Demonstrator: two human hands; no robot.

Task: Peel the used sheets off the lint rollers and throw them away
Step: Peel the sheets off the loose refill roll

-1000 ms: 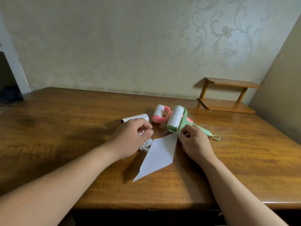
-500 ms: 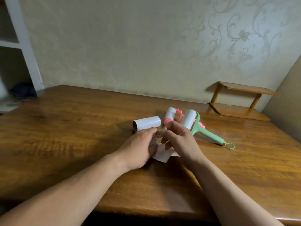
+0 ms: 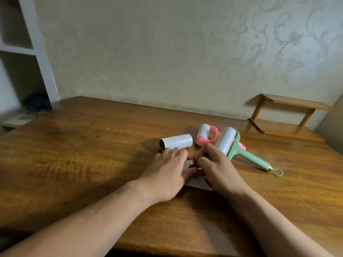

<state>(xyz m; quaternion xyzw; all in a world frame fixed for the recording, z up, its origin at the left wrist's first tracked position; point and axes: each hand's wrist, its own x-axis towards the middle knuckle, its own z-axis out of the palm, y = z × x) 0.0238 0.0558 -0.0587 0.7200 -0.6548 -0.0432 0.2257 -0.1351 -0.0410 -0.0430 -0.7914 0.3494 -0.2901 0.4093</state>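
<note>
Both hands are at work at the centre of the wooden table (image 3: pixel 89 156), close together and nearly touching.

Left hand (image 3: pixel 167 173): fingers curled, thumb pressed against a crumpled white used sheet (image 3: pixel 187 163), which it grips. A gold ring (image 3: pixel 165 153) shows on one finger.

Right hand (image 3: pixel 218 169): fingers bent inward over the same sheet, gripping it from the other side. Exact fingertip contact is hidden by the knuckles.

The sheet is bunched between the two hands. Its flat lower part lies on the table beneath them.

Green lint roller (image 3: pixel 225 142): lying on the table just beyond the right hand, white roll toward the hands, handle pointing right with a loop at its end.

Pink lint roller (image 3: pixel 204 135): lying just behind and left of the green one, partly overlapped by it.

Loose white roll (image 3: pixel 176 142): on its side, just beyond the left hand's fingers, cardboard core open to the left.

A small wooden shelf (image 3: pixel 285 117) stands at the far right against the wall.
</note>
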